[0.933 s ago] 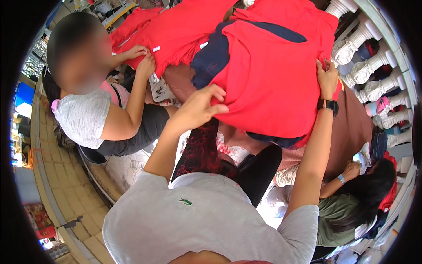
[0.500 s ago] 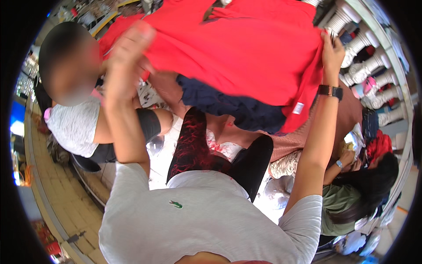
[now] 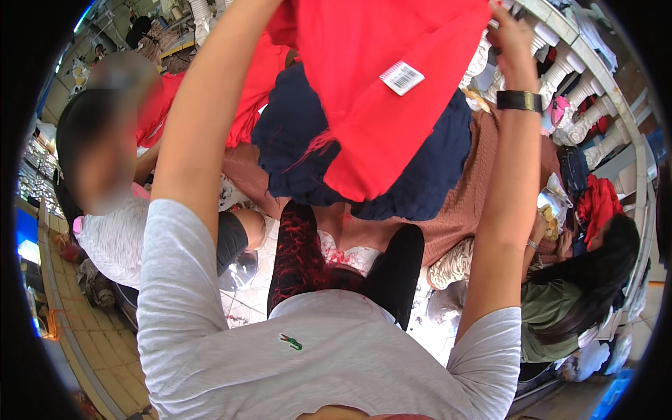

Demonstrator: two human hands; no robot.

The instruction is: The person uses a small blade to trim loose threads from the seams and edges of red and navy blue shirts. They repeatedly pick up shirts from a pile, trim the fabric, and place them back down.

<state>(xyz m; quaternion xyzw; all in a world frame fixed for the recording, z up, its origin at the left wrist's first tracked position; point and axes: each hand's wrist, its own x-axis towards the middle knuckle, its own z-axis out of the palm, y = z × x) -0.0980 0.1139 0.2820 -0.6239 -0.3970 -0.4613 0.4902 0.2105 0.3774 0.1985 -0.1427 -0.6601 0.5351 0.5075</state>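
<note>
Holding a red cloth [image 3: 374,63] up high, right hand [image 3: 513,38] with fingers pinched on its edge. Can't tell about the left hand, out of view past the top. Showing a white tag [image 3: 402,78] and some loose red threads [image 3: 320,145] too. Hanging in front of a navy pile [image 3: 294,150] on brown fabric [image 3: 465,203], hard to say if touching.
</note>
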